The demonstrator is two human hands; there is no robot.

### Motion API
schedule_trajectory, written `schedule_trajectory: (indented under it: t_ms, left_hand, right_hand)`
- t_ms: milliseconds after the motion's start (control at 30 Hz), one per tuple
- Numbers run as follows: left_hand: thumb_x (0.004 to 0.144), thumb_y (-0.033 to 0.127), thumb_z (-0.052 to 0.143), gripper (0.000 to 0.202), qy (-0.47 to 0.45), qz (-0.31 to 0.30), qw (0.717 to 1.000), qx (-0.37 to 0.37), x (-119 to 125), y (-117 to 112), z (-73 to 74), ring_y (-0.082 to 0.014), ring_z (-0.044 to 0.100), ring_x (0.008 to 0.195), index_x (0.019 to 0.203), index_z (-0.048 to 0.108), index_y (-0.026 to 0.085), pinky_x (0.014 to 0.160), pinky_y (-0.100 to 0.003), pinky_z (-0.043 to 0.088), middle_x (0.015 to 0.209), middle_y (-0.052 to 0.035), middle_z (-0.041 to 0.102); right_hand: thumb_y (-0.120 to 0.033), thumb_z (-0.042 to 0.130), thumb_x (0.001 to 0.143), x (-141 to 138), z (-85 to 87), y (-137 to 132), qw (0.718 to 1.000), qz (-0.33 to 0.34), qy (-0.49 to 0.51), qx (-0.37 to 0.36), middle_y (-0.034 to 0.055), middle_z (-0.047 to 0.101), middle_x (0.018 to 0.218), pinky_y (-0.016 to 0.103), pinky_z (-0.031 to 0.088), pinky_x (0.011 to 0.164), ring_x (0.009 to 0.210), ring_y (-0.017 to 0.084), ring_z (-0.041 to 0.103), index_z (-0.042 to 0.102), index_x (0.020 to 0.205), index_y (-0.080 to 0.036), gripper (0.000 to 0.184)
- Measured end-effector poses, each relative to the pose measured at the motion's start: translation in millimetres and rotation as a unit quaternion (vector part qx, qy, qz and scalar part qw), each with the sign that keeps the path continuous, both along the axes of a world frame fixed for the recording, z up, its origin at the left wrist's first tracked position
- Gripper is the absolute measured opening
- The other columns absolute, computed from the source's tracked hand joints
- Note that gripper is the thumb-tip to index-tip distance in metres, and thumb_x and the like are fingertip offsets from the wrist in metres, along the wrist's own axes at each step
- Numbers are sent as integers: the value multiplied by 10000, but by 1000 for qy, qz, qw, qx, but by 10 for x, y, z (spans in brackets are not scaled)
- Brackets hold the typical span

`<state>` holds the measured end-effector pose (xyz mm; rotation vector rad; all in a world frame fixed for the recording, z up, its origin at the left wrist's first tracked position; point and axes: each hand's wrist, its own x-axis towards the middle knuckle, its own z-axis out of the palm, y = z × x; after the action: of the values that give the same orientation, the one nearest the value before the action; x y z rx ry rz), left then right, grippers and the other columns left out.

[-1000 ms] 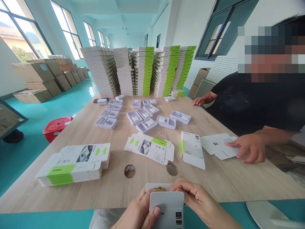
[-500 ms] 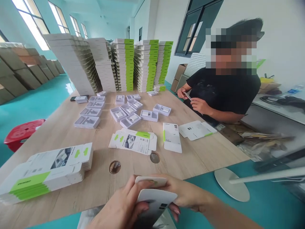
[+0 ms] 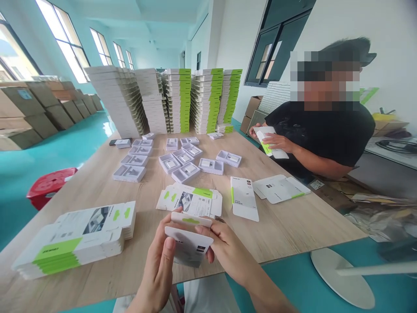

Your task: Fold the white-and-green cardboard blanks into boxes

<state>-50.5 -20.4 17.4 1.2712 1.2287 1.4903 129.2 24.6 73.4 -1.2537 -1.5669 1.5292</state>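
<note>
Between my two hands, over the table's front edge, is a white carton with a printed face and an open end flap toward the top. My left hand grips its left side, thumb on the near face. On the right side, my right hand holds it with fingers curled around the edge. Just beyond lies a flat printed carton blank. Left of my hands sits a stack of flat carton blanks with green ends.
White plastic trays are spread mid-table, several with a white item inside. Tall stacks of cartons stand at the back. More flat blanks lie at right. A co-worker handles a carton; a red stool stands at left.
My hands have risen with the carton, away from my lap and over the table edge. The co-worker's carton is now turned broad side into view. The whole view has shifted slightly.
</note>
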Motion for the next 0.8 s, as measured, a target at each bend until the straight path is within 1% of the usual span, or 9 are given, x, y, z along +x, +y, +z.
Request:
schedule_trajectory:
  t_ms: [100, 200, 300, 367, 467, 567, 633, 733, 800]
  left_hand:
    - [1039, 569, 535, 491, -41, 30, 998, 21, 70, 49, 49, -342, 673, 1285, 1342, 712, 225, 988, -386, 588, 1410, -150, 711]
    - [1050, 560, 514, 450, -86, 50, 995, 29, 101, 121, 53, -324, 633, 1331, 1252, 740, 228, 1044, -387, 540, 1410, -130, 713]
    - [993, 609, 566, 448, -156, 44, 987, 12, 107, 171, 18, -353, 586, 1380, 1054, 794, 228, 1145, -434, 450, 1375, -114, 735]
    - [943, 606, 626, 408, -210, 42, 977, 12, 118, 168, 30, -365, 565, 1407, 983, 789, 235, 1181, -456, 397, 1310, -105, 769]
    - [903, 472, 739, 211, -303, 46, 952, -12, 128, 130, 120, -337, 613, 1365, 934, 716, 264, 1165, -458, 381, 1189, -64, 815]
    - [853, 350, 808, 177, -350, 1, 934, -70, 76, 116, 224, -325, 705, 1213, 893, 662, 258, 1069, -445, 445, 1091, -51, 834]
    - [831, 324, 823, 188, -351, -50, 929, -110, 8, 130, 271, -325, 727, 1145, 940, 687, 255, 987, -424, 482, 1076, -63, 836]
    - [826, 312, 821, 259, -332, -119, 925, -141, -82, 159, 314, -328, 718, 1143, 1061, 734, 251, 952, -416, 495, 1169, -97, 827]
    - [855, 320, 795, 263, -316, -127, 930, -135, -111, 177, 326, -322, 702, 1163, 1102, 748, 244, 972, -415, 496, 1239, -110, 809]
  right_hand:
    - [-652, 529, 1004, -63, 73, -30, 997, -23, 36, 64, 47, 717, 925, 289, 447, 579, 657, 178, 543, 792, 1210, -283, 497]
    - [-635, 504, 1022, -106, 127, -36, 994, -44, 49, 93, 55, 719, 973, 297, 486, 657, 785, 213, 584, 773, 1215, -289, 479]
    - [-644, 510, 1015, -107, 72, 4, 994, -51, 44, 82, 43, 692, 895, 326, 527, 763, 787, 214, 578, 785, 1131, -258, 487]
    - [-649, 504, 1019, -75, 12, 28, 994, -45, 44, 88, 34, 698, 902, 331, 532, 822, 805, 209, 590, 783, 1136, -261, 492]
    - [-648, 490, 1035, -7, -47, 27, 995, -28, 30, 96, 38, 748, 1040, 320, 530, 848, 889, 214, 635, 768, 1214, -288, 489]
    - [-650, 476, 1043, 43, -56, 5, 995, -16, 17, 94, 57, 767, 1164, 338, 541, 876, 1008, 249, 681, 751, 1288, -294, 512]
    - [-638, 486, 1043, 56, -47, 1, 995, -11, 19, 95, 72, 764, 1233, 367, 543, 937, 1117, 283, 687, 740, 1320, -291, 511]
    - [-626, 516, 1037, 50, -29, 12, 996, -12, 27, 89, 77, 757, 1289, 409, 520, 1034, 1201, 305, 677, 729, 1338, -296, 495]
    - [-638, 517, 1034, 31, -16, 15, 996, -9, 32, 87, 80, 745, 1324, 423, 507, 1070, 1230, 309, 668, 718, 1353, -300, 507]
